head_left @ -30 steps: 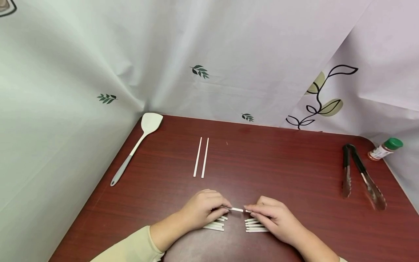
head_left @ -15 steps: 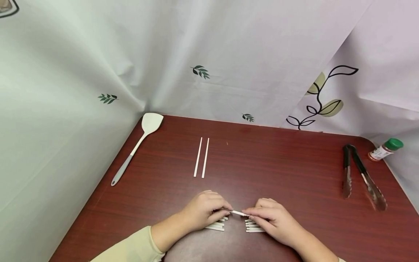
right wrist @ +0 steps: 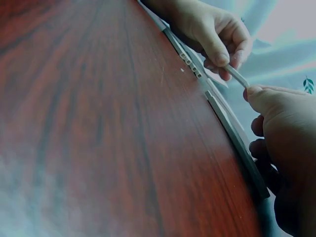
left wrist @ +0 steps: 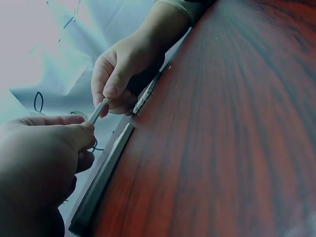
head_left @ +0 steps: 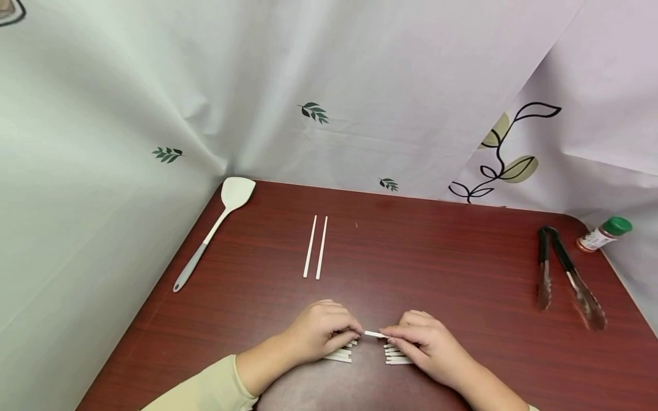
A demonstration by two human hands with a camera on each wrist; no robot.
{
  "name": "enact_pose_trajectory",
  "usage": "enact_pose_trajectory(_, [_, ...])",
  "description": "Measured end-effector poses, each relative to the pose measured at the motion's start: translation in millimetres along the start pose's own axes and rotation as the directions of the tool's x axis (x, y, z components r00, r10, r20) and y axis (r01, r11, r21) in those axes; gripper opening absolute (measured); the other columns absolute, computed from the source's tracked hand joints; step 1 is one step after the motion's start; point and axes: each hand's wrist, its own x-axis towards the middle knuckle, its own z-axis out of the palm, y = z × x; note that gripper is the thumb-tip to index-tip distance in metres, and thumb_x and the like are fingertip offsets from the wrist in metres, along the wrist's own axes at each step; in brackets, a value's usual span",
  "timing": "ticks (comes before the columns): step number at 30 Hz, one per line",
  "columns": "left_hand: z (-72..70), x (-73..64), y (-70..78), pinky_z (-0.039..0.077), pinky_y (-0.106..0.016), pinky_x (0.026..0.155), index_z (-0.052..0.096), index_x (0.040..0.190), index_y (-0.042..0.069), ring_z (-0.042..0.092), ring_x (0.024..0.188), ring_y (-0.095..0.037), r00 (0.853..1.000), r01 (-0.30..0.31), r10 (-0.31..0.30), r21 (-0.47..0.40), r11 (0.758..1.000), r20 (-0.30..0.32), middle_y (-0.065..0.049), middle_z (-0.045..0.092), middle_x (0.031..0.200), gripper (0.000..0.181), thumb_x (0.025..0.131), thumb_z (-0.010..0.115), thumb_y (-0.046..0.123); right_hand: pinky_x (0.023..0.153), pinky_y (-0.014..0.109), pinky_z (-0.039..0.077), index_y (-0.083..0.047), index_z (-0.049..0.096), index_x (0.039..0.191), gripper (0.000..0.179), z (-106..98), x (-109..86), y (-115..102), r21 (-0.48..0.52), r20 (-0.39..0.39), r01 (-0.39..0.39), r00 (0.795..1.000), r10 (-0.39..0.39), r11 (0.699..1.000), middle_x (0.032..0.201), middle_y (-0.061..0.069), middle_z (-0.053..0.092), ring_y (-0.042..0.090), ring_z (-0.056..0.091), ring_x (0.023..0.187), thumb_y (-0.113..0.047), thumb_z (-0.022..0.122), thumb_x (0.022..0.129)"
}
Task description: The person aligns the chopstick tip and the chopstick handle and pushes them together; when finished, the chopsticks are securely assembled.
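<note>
In the head view, my left hand (head_left: 324,328) pinches one section of a thin white chopstick (head_left: 372,334) between thumb and fingers. My right hand (head_left: 429,342) pinches the other section, and the two sections meet in line just above the table. Both wrist views show the chopstick (left wrist: 98,112) bridging the fingertips of the two hands. Beneath the left hand lies a row of white chopstick sections (head_left: 338,358), partly covered by it. A matching row of sections with narrow end pegs (head_left: 396,361) lies under the right hand, also partly hidden.
Two full-length white chopsticks (head_left: 310,246) lie side by side farther back on the red-brown table (head_left: 437,257). A white spatula (head_left: 216,228) lies at left. Black-handled tongs (head_left: 565,268) and a green-capped spice jar (head_left: 604,234) are at right. Patterned cloth (head_left: 360,114) hangs behind.
One second ago a gap stood between the two held chopstick sections; their ends now meet. The right hand shifted slightly left and toward me. The other things stay put.
</note>
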Motion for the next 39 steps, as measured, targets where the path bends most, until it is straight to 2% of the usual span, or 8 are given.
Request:
enact_pose_trajectory(5, [-0.5, 0.6, 0.9, 0.054, -0.023, 0.089, 0.078, 0.097, 0.017, 0.07, 0.088, 0.002, 1.0, -0.009, 0.009, -0.014, 1.0, -0.001, 0.011, 0.076, 0.092, 0.013, 0.089, 0.083, 0.008, 0.074, 0.014, 0.043, -0.009, 0.081, 0.115, 0.017, 1.8, 0.8, -2.2, -0.001, -0.009, 0.0, 1.0, 0.0, 1.0, 0.089, -0.012, 0.065, 0.002, 0.054, 0.077, -0.016, 0.069, 0.105])
enact_pose_trajectory(11, [-1.1, 2.0, 3.3, 0.053, -0.02, 0.09, 0.08, 0.099, 0.018, 0.069, 0.089, 0.003, 0.999, -0.022, 0.023, -0.033, 0.999, 0.033, 0.012, 0.076, 0.093, 0.008, 0.094, 0.082, 0.014, 0.074, 0.013, 0.044, -0.006, 0.081, 0.112, 0.018, 3.4, 1.2, -2.2, 0.015, -0.021, 0.01, 1.0, -0.01, 1.0, 0.089, -0.01, 0.067, 0.003, 0.055, 0.077, -0.017, 0.069, 0.106])
enact_pose_trajectory(16, [-2.9, 2.5, 5.3, 0.053, -0.019, 0.09, 0.081, 0.099, 0.018, 0.068, 0.088, 0.005, 0.998, -0.037, 0.039, -0.039, 0.999, 0.052, 0.012, 0.076, 0.093, 0.005, 0.095, 0.082, 0.015, 0.075, 0.014, 0.044, -0.008, 0.081, 0.115, 0.016, 4.0, 0.0, -3.0, 0.021, 0.006, -0.004, 1.0, 0.004, 1.0, 0.091, -0.011, 0.068, 0.003, 0.056, 0.079, -0.01, 0.074, 0.1])
enact_pose_trajectory(27, [-2.7, 3.0, 5.5, 0.053, -0.02, 0.092, 0.082, 0.099, 0.015, 0.069, 0.087, 0.002, 0.998, -0.048, 0.051, -0.09, 0.995, 0.039, 0.009, 0.077, 0.092, 0.01, 0.092, 0.084, 0.009, 0.075, 0.012, 0.046, -0.009, 0.08, 0.116, 0.031, 5.5, 1.5, -5.3, 0.036, 0.021, -0.015, 1.0, 0.015, 0.999, 0.092, -0.01, 0.069, 0.003, 0.058, 0.079, 0.003, 0.078, 0.087])
enact_pose_trajectory(33, [-3.4, 1.0, 4.2, 0.053, -0.02, 0.09, 0.081, 0.109, 0.013, 0.071, 0.091, 0.001, 0.998, -0.048, 0.051, -0.075, 0.996, 0.04, 0.008, 0.079, 0.099, 0.019, 0.091, 0.083, 0.007, 0.075, 0.016, 0.048, -0.009, 0.081, 0.113, 0.015, 8.0, 1.9, -4.0, 0.023, -0.013, -0.004, 1.0, 0.004, 1.0, 0.093, -0.009, 0.069, 0.004, 0.059, 0.08, -0.013, 0.071, 0.103])
enact_pose_trajectory(36, [-3.5, 1.4, 4.1, 0.053, -0.021, 0.09, 0.079, 0.106, 0.014, 0.07, 0.089, 0.001, 0.999, -0.036, 0.037, -0.051, 0.998, 0.027, 0.009, 0.078, 0.097, 0.017, 0.09, 0.084, 0.008, 0.073, 0.018, 0.05, -0.011, 0.081, 0.111, 0.014, 7.6, 1.8, -4.7, 0.063, -0.047, -0.054, 0.997, 0.057, 0.997, 0.093, -0.008, 0.071, 0.006, 0.063, 0.081, -0.008, 0.077, 0.097])
enact_pose_trajectory(39, [-3.2, 1.8, 3.6, 0.053, -0.021, 0.089, 0.078, 0.102, 0.015, 0.07, 0.088, 0.001, 1.0, -0.013, 0.013, -0.03, 0.999, 0.003, 0.01, 0.077, 0.095, 0.014, 0.09, 0.084, 0.01, 0.072, 0.02, 0.052, -0.016, 0.08, 0.105, 0.031, 4.8, 1.3, -7.0, 0.154, -0.077, -0.169, 0.98, 0.182, 0.974, 0.092, -0.003, 0.073, 0.009, 0.067, 0.081, 0.006, 0.084, 0.084])
